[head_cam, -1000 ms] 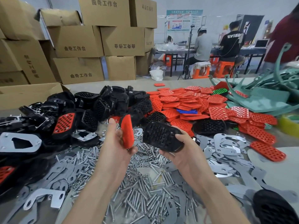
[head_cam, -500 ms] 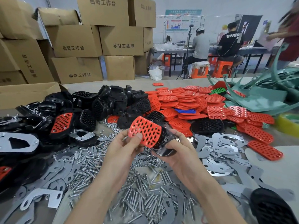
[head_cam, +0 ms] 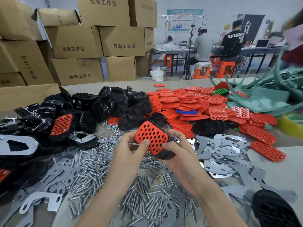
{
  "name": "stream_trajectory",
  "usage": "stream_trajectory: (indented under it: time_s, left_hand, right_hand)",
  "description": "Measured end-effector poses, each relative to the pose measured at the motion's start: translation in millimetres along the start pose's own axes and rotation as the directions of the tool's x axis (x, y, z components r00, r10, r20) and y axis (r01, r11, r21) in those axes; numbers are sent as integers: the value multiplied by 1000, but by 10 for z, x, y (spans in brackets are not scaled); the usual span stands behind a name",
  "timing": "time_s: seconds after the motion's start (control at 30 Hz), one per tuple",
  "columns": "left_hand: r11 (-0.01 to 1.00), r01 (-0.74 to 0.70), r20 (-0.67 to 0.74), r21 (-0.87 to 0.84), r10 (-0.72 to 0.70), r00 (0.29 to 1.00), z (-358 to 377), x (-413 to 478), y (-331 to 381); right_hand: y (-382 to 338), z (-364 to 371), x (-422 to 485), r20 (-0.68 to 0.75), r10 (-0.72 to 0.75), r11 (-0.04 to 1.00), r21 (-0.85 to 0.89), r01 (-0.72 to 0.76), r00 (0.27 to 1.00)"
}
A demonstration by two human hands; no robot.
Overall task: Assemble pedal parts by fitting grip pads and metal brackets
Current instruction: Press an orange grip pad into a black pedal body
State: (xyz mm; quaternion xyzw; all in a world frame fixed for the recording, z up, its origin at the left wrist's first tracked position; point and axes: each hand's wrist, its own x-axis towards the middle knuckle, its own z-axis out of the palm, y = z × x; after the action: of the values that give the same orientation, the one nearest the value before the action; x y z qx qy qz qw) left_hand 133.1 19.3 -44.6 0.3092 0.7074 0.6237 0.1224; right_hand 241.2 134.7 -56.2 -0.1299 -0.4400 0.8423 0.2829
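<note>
Stacked cardboard boxes [head_cam: 77,38] bear the printed characters 曲奇工作台, which stand upside down on one middle box [head_cam: 122,36]. A seated person's black T-shirt [head_cam: 232,45] reads EVISU across the back. The wall poster's [head_cam: 184,22] print is too small to read.

Bright even light; edges bowed, far right perhaps motion-blurred.

left hand [head_cam: 131,149]: pinching pedal [head_cam: 153,136] | right hand [head_cam: 178,151]: cupping it | forearms: raised, converging
</note>
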Motion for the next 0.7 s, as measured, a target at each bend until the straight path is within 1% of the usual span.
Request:
stream_trajectory:
  time_s: [0.07, 0.17, 0.23, 0.3, 0.33, 0.37, 0.43, 0.5, 0.6, 0.7]
  left_hand:
    - [998, -11, -8, 58, 12, 1000, 9, -14, -11]
    - [998, -29, -49, 52, 32, 998, 48, -20, -24]
    - [1000, 21, -57, -20, -23, 998, 84, -26, -33]
    - [984, 106, -3, -140, -107, 994, 112, -25, -27]
    - [973, 133, 37, -189, -128, 991, 119, -24, -26]
    - [962, 145, 64, -230, -134, 989, 126, -24, -18]
    - [948, 137, 68, -288, -122, 990, 128, -28, -6]
    - [940, 125, 65, -319, -109, 992, 131, -29, -17]
    - [951, 97, 63, -292, -82, 995, 112, -17, -32]
    - [968, 46, 45, -245, -36, 998, 77, 7, -33]
  right_hand:
    - [17, 14, -4, -7, -28, 999, -27, 28, 1000]
    - [50, 16, -1, -17, -61, 997, -55, 60, 998]
    - [67, 22, 1, -28, -79, 995, -70, 77, 996]
    - [75, 26, 7, -51, -95, 994, -49, 93, 994]
    - [78, 28, 7, -60, -96, 995, -26, 94, 994]
    - [85, 29, 13, -65, -93, 996, -8, 93, 994]
    - [113, 22, 27, -66, -91, 996, -10, 91, 994]
    - [158, 4, 43, -67, -92, 994, -72, 88, 993]
    - [217, -13, 64, -40, -92, 970, -231, 81, 995]
    - [223, -26, 78, -35, -90, 954, -290, 76, 995]
